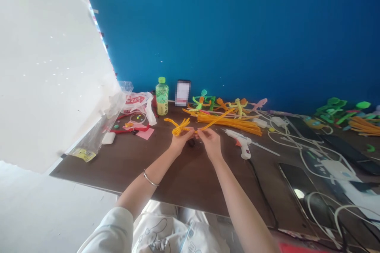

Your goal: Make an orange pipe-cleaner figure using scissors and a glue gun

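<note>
Over the middle of the dark table, my left hand (181,139) is closed on an orange pipe cleaner figure (177,129), which has a coiled lump and several loose strands sticking up. My right hand (210,140) pinches a long orange pipe cleaner (221,118) whose free end points up and to the right. The two hands nearly meet, and the strand seems to run between them; their fingertips partly hide where it joins the figure. Behind my right hand lies a bundle of orange pipe cleaners (243,125).
A white glue gun (242,142) lies right of my hands, its black cord trailing forward. Beyond stand a green-capped bottle (162,97) and a propped phone (183,93). Finished pipe cleaner figures (239,106) line the back. White cables (299,146) tangle at right; plastic bags (138,102) sit left.
</note>
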{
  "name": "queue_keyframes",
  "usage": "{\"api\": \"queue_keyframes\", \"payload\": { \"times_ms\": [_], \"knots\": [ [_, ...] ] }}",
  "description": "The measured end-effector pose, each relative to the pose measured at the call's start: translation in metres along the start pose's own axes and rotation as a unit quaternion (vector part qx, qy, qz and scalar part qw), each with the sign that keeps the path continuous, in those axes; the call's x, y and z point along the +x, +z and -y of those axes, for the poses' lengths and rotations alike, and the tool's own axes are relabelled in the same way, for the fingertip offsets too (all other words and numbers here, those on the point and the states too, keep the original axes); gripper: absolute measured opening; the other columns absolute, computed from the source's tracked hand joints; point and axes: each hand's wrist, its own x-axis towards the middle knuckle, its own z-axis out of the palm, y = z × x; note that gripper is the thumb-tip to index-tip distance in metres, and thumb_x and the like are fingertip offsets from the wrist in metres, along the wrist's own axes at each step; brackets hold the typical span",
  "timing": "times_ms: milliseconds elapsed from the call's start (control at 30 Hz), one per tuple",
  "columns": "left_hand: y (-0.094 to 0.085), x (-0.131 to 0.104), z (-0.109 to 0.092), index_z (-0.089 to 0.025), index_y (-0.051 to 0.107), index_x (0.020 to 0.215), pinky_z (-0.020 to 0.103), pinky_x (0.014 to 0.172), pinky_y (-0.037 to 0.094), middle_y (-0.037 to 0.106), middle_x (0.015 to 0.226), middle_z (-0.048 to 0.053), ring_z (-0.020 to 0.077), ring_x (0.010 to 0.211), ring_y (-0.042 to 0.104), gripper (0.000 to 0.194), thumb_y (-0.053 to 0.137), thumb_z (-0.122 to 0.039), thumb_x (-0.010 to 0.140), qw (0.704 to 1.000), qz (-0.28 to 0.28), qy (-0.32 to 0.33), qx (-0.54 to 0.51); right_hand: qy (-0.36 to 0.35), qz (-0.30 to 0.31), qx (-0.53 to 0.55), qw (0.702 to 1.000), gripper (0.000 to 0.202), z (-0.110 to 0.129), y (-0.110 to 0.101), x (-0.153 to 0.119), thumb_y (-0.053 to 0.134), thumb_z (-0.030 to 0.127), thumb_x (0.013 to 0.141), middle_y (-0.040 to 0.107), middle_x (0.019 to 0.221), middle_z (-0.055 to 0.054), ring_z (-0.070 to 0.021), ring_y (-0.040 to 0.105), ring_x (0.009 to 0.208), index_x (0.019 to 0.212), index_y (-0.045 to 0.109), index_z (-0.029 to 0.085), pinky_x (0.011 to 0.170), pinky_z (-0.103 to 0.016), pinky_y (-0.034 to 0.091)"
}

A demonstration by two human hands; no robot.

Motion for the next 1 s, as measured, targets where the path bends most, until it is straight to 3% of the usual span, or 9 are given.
{"api": "queue_keyframes", "payload": {
  "times_ms": [400, 833, 933, 1000],
  "knots": [
    [-0.0066, 0.0028, 0.0025, -0.015, 0.067, 0.08, 0.039, 0.079, 0.049, 0.067, 0.079, 0.007, 0.0187, 0.072, 0.063, 0.029, 0.075, -0.028, 0.056, 0.998, -0.01, 0.03, 0.061, 0.108, 0.011, 0.138, 0.984, 0.021, -0.0079, -0.0015, 0.0016, 0.074, 0.031, 0.06, 0.063, 0.063, 0.002, -0.0082, 0.059, 0.057, 0.071, 0.064, 0.016, 0.056, -0.019, 0.05],
    [-0.0051, 0.0016, -0.0031, -0.012, 0.067, 0.08, 0.037, 0.077, 0.051, 0.067, 0.076, 0.007, 0.0178, 0.071, 0.063, 0.032, 0.075, -0.03, 0.055, 0.999, 0.001, 0.019, 0.031, 0.018, 0.016, 0.021, 0.999, 0.02, -0.0063, -0.0002, 0.0011, 0.07, 0.033, 0.063, 0.065, 0.065, 0.001, -0.0128, 0.062, 0.061, 0.074, 0.064, 0.017, 0.061, -0.026, 0.052],
    [-0.0066, 0.0019, -0.0035, -0.013, 0.067, 0.077, 0.036, 0.077, 0.051, 0.066, 0.074, 0.006, 0.0176, 0.07, 0.063, 0.03, 0.076, -0.028, 0.053, 0.999, 0.006, 0.022, 0.039, 0.084, 0.02, 0.107, 0.991, 0.017, -0.0043, -0.002, 0.0016, 0.072, 0.029, 0.062, 0.064, 0.063, 0.001, -0.011, 0.061, 0.059, 0.07, 0.062, 0.017, 0.057, -0.022, 0.051],
    [-0.0074, 0.0024, -0.0038, -0.013, 0.067, 0.076, 0.036, 0.077, 0.051, 0.066, 0.073, 0.005, 0.0173, 0.07, 0.063, 0.029, 0.076, -0.027, 0.053, 0.998, 0.019, 0.019, 0.051, 0.161, 0.041, 0.194, 0.967, 0.016, -0.0038, -0.0043, 0.003, 0.072, 0.024, 0.062, 0.062, 0.06, 0.002, -0.0088, 0.06, 0.056, 0.066, 0.059, 0.017, 0.051, -0.017, 0.05]
  ]
}}
